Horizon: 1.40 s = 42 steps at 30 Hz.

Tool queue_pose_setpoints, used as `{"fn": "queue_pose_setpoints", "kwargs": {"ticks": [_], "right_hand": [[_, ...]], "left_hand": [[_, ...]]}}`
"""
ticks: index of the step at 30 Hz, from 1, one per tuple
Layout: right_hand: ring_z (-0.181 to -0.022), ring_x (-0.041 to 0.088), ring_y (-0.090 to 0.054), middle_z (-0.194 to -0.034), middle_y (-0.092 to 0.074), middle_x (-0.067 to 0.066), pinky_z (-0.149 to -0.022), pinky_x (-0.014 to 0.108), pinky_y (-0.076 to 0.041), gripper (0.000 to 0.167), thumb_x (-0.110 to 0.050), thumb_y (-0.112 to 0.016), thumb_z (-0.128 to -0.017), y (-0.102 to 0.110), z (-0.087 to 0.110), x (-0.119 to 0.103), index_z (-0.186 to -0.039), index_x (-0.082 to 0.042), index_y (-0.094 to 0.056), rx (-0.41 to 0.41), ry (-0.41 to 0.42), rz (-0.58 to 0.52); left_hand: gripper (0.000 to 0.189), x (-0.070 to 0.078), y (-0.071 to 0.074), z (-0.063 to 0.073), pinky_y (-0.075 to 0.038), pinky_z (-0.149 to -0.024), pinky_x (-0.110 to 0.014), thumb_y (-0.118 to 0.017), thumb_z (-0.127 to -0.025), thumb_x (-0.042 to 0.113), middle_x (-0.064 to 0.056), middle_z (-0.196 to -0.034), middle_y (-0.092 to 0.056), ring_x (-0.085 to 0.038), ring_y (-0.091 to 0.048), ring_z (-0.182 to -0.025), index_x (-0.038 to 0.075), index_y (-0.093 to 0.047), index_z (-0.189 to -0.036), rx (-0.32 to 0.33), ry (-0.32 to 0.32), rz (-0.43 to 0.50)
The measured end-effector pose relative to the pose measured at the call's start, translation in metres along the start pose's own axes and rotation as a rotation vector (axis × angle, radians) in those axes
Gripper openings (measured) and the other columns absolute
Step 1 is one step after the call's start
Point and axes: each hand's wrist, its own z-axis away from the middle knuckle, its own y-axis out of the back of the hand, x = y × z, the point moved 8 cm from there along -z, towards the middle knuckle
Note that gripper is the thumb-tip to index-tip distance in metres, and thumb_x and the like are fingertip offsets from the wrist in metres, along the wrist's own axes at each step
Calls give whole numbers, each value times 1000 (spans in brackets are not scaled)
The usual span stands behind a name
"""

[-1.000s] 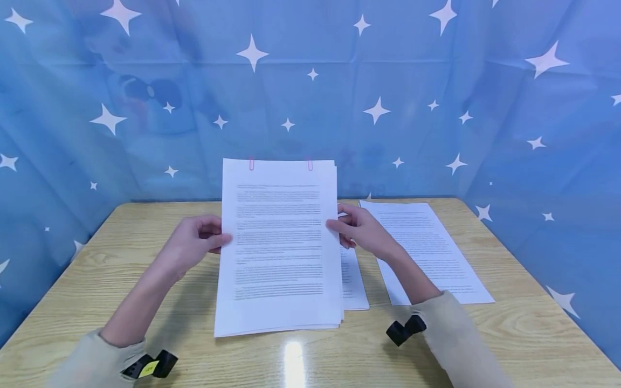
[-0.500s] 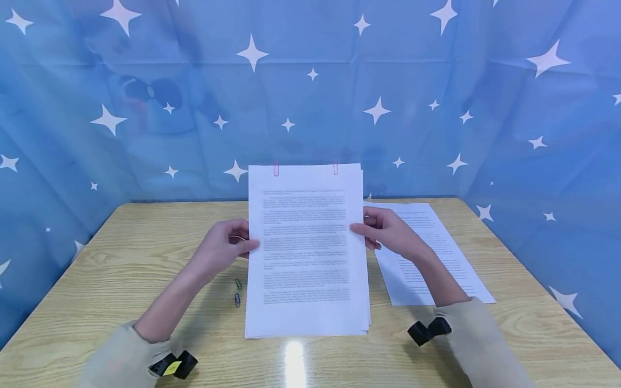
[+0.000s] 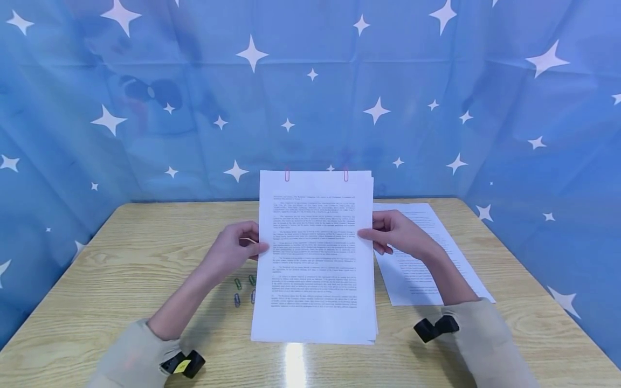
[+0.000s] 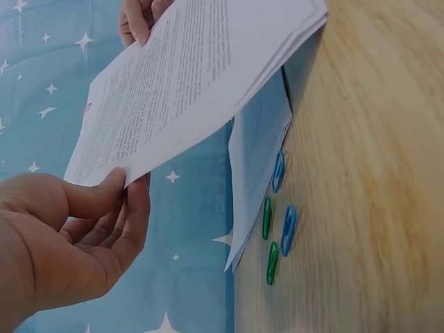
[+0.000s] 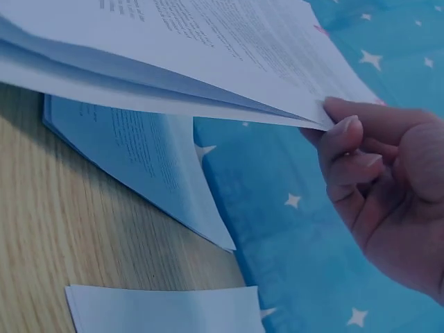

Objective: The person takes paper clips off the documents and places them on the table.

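Note:
A stack of printed paper sheets (image 3: 315, 258) is held up over the middle of the table, its face toward me. Two pink paper clips (image 3: 287, 175) sit on its top edge. My left hand (image 3: 236, 247) pinches the left edge between thumb and fingers. At the right edge, my right hand (image 3: 405, 235) pinches the sheets the same way. The right wrist view shows the lower sheets (image 5: 173, 83) fanned slightly apart. Several green and blue paper clips (image 4: 288, 229) lie on the table near the left hand.
Another stack of printed paper (image 4: 258, 156) lies under the held one, hidden from the head view. To the right, more printed sheets (image 3: 441, 269) lie on the wooden table (image 3: 121, 280). A blue star-patterned curtain (image 3: 310, 108) hangs behind the table's far edge.
Both hands have carried the clipped paper stack to the right and slightly down. Green and blue paper clips have come into sight on its left; the stack beneath is now covered.

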Motion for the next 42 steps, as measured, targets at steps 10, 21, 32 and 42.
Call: {"fn": "queue_pose_setpoints", "kwargs": {"ticks": [10,21,32,42], "right_hand": [[-48,34,-49,-60,-56,20,-44,31,-38,15,-18,-64,-101,4,-1,2,-102,-4,-69,44,24,68],[-47,30,-50,-60,-58,12,-44,30,-38,14,-17,-64,-101,4,-2,1,-106,-6,-71,45,53,95],[-47,24,-51,-59,-57,9,-43,28,-34,13,-19,-65,-101,2,-3,3,-102,-9,-72,50,63,134],[-47,23,-51,-59,-57,7,-44,28,-38,12,-18,-66,-100,0,-2,2,-101,-8,-72,56,60,137]], "left_hand": [[14,3,2,-2,-57,-82,-46,-69,-95,4,-13,-96,-68,-25,-67,-83,-2,-66,-107,6,-26,-71],[18,35,20,-9,-54,-72,-28,-67,-99,14,-12,-95,-69,-31,-64,-85,0,-69,-110,147,-153,-85],[21,61,28,-7,-43,-63,-25,-70,-97,17,-12,-92,-66,-24,-57,-77,3,-72,-113,259,-282,-78],[16,84,24,-8,-45,-68,-22,-71,-97,15,-7,-104,-73,-18,-63,-86,4,-75,-108,302,-374,-76]]}}
